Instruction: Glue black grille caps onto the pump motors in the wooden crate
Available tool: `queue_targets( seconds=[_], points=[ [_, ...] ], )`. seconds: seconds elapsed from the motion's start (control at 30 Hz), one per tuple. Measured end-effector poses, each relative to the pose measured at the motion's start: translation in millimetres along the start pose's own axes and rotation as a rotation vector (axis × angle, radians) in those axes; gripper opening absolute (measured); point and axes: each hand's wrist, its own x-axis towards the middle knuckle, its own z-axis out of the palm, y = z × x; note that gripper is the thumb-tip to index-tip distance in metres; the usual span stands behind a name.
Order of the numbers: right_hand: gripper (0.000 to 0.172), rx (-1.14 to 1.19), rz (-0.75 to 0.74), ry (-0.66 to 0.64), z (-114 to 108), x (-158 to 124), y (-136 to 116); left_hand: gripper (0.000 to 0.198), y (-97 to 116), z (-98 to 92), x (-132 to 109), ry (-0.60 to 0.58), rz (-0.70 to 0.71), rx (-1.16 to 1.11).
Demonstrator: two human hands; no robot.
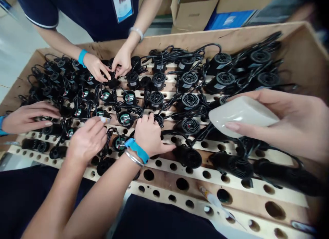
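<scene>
My right hand [290,119] is closed around a smooth, glossy off-white object [244,115], thumb below and fingers above, over the black parts at the right. Farther left, my left hand [149,138], with a blue wristband and silver bangle, is palm down. Its fingers bend over the edge of a black cylinder [158,121], while the thumb stretches toward another black cylinder [191,158]. Around it stand cylinders with patterned round tops [190,126] and open ones showing green boards [125,118], among black cables.
The wooden tray [182,177] has rows of round holes and a raised back wall. Across it, a person's hands [122,62] hold a black part. At the left are another person's hands [88,139]. A slim white tube [216,201] lies near the front; a cardboard box [194,13] stands behind.
</scene>
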Motion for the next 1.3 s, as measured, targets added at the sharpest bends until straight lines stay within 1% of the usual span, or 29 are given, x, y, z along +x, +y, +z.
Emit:
queue_targets(
  seconds=[0.07, 0.2, 0.33, 0.4, 0.47, 0.53, 0.63, 0.77, 0.87, 0.93, 1.0, 1.07, 1.17, 1.23, 1.3],
  points=[
    [0.059, 0.007, 0.031, 0.032, -9, -12, 8, 0.081, 0, -1.2, 0, -0.012, 0.014, 0.042],
    [0.067, 0.015, 0.150, 0.077, -20, -31, 29, 0.093, 2, 4.6, -3, 0.015, 0.055, 0.119],
    [0.074, 0.022, 0.288, 0.154, -25, -49, 45, 0.083, 4, 13.2, -7, 0.049, 0.039, 0.122],
    [0.077, 0.054, 0.354, 0.173, -26, -59, 48, 0.089, 8, 16.3, -7, 0.073, 0.001, 0.090],
    [0.079, 0.067, 0.403, 0.192, -25, -70, 50, 0.103, 14, 18.3, -7, 0.076, -0.059, 0.059],
    [0.080, 0.066, 0.429, 0.207, -24, -81, 54, 0.114, 23, 19.6, -7, 0.053, -0.121, 0.047],
    [0.076, 0.074, 0.430, 0.211, -23, -94, 66, 0.120, 34, 20.2, -6, 0.023, -0.193, 0.044],
    [0.073, 0.094, 0.451, 0.209, -24, -105, 81, 0.119, 39, 17.2, -4, -0.027, -0.249, 0.015],
    [0.072, 0.062, 0.462, 0.243, -30, -111, 78, 0.116, 39, 13.4, -3, -0.059, -0.265, -0.010],
    [0.071, 0.058, 0.449, 0.250, -33, -117, 75, 0.117, 39, 11.6, -3, -0.054, -0.274, -0.007],
    [0.069, 0.044, 0.402, 0.257, -33, -125, 78, 0.121, 39, 11.1, -2, -0.050, -0.286, 0.007],
    [0.065, -0.022, 0.279, 0.271, -32, -135, 87, 0.126, 40, 11.4, -2, -0.052, -0.298, 0.018],
    [0.062, -0.185, -0.049, 0.295, -26, -148, 99, 0.133, 40, 12.8, -2, -0.038, -0.291, 0.033],
    [0.063, -0.292, -0.264, 0.337, -20, -150, 99, 0.135, 40, 13.8, -3, -0.020, -0.285, 0.050],
    [0.064, -0.365, -0.408, 0.404, -12, -146, 94, 0.135, 39, 14.6, -3, -0.010, -0.284, 0.064]
  ],
)
